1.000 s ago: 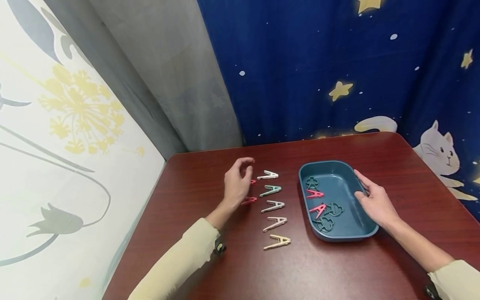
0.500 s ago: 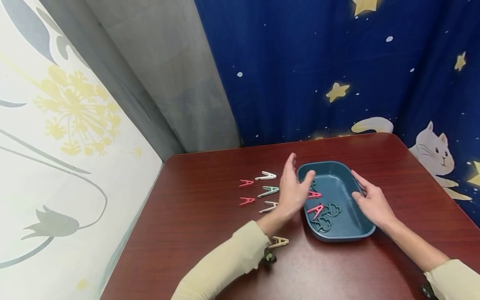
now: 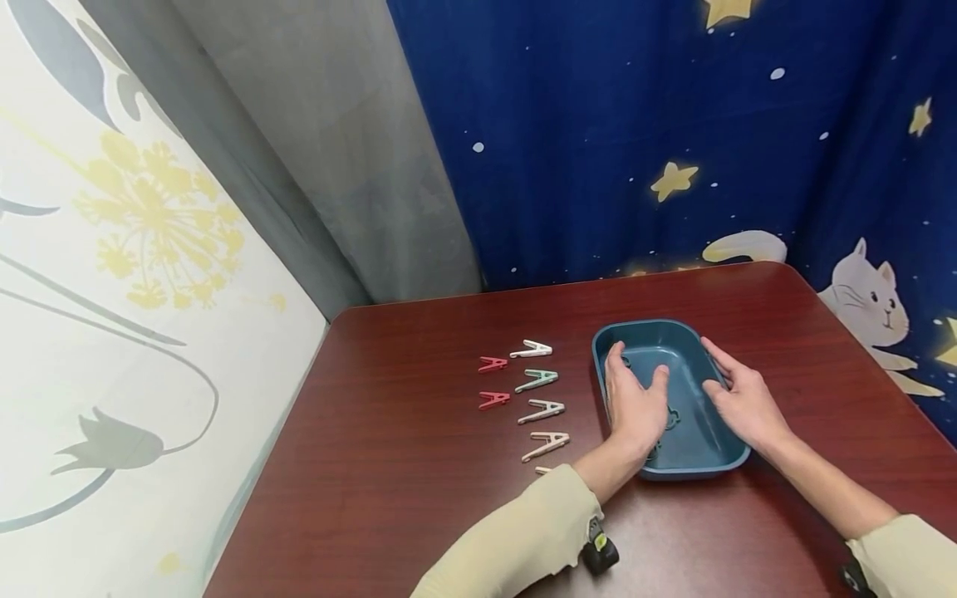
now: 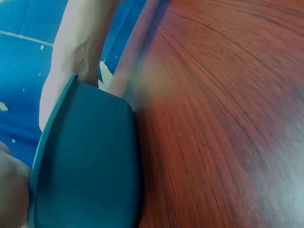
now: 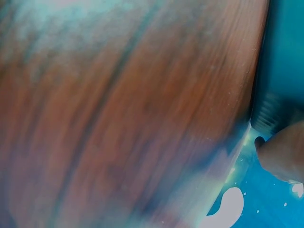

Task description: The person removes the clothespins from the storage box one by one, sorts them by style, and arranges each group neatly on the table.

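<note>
A dark teal rectangular tray (image 3: 695, 390) sits on the table toward the right. My right hand (image 3: 748, 407) grips its right rim, thumb over the inside and fingers along the outer wall. My left hand (image 3: 634, 409) is over the tray's left part, fingers extended and thumb spread away, nothing visible between them. It hides the left side of the tray's inside. Past it shows part of a dark green outline shape (image 3: 671, 418) on the tray floor. The left wrist view has the tray's outer wall (image 4: 90, 156) with my left hand (image 4: 12, 190) at its rim.
Left of the tray lies a column of clothespins: white (image 3: 532, 350), mint green (image 3: 537, 380), grey-white (image 3: 542, 411), beige (image 3: 547, 445) and a yellow one (image 3: 543, 471) mostly behind the left sleeve. Two red clothespins (image 3: 494, 399) lie farther left. A curtain (image 3: 568, 166) hangs behind the table.
My left hand has moved right, from beside the red clothespins across the column and into the tray, covering the pink clothespins there. My right hand has stayed on the rim.
</note>
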Demonstrator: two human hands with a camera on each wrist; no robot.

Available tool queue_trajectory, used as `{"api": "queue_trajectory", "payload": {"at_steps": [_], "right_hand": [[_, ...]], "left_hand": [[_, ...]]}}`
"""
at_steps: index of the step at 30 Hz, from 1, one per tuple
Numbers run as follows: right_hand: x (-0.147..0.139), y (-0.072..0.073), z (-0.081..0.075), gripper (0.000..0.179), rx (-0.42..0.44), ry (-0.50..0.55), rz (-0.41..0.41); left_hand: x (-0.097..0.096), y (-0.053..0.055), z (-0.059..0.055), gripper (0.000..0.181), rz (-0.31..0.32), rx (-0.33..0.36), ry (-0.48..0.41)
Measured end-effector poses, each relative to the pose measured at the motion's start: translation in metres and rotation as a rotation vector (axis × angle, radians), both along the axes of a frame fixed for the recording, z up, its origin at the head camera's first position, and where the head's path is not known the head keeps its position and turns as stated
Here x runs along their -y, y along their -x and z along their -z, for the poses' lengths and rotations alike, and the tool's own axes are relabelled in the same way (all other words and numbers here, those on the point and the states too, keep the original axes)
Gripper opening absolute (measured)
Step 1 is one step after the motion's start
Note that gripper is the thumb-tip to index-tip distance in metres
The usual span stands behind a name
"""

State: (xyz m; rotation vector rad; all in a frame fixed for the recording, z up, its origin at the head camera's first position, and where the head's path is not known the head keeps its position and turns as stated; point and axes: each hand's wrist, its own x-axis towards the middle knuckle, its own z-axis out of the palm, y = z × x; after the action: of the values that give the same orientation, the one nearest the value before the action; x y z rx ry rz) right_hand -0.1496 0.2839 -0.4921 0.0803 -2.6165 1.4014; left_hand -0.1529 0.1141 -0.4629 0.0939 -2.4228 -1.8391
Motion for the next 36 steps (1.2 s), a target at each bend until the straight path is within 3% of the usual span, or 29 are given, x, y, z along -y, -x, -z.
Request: {"api": "queue_trajectory", "payload": {"at_steps": [4, 13, 20, 27, 30, 36], "right_hand": [[0.0, 0.0, 0.0, 0.067, -0.002, 0.002, -0.002], [-0.001, 0.001, 0.0, 0.067, -0.004, 0.001, -0.015], [0.0, 0.0, -0.001, 0.068, 0.003, 0.002, -0.005], [0.001, 0.0, -0.002, 0.068, 0.019, 0.004, 0.014], [0.0, -0.001, -0.002, 0.068, 0.023, 0.002, 0.014], [0.001, -0.002, -0.003, 0.068, 0.019, 0.002, 0.011]], "left_hand": [[-0.007, 0.002, 0.002, 0.062, -0.063, 0.03, -0.001], [-0.016, 0.003, 0.009, 0.069, -0.123, 0.071, 0.148], [-0.014, 0.006, 0.004, 0.058, -0.107, 0.145, 0.19], [-0.014, 0.009, 0.007, 0.054, -0.086, 0.13, 0.259], [-0.015, 0.009, 0.008, 0.049, -0.057, 0.131, 0.287], [-0.014, 0.007, 0.009, 0.043, 0.064, 0.149, 0.379]]}}
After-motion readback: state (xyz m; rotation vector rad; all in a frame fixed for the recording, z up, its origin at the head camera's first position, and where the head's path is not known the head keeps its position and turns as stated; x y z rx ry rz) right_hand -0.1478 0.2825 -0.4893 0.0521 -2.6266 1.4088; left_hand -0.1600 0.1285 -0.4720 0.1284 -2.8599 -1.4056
